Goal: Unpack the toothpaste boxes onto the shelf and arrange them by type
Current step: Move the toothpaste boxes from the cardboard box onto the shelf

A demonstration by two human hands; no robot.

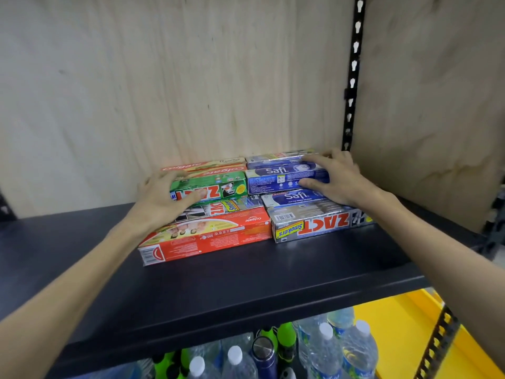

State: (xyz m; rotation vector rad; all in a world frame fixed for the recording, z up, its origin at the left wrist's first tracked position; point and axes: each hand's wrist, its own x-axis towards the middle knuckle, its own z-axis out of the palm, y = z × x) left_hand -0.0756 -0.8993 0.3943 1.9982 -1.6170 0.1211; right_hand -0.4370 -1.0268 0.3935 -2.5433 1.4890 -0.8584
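The toothpaste boxes are already out on the dark shelf (273, 272), in one tight group against the wooden back wall (191, 77); so the unpacking looks mostly done, though I cannot see if more boxes wait outside the view. The sorting is, I judge, not finished; the red box (207, 236) lies in front at the left, a green box (210, 187) sits above a silver one, and at the right two blue boxes (284, 176) rest behind and above the silver box (319, 225), so the types are mixed. The left hand (164, 198) grips the left end of the green box with curled fingers; the right hand (338, 179) has its fingers spread and lightly bent over the blue boxes, thumb at the front side. Water bottles (328, 348) stand on the level below.
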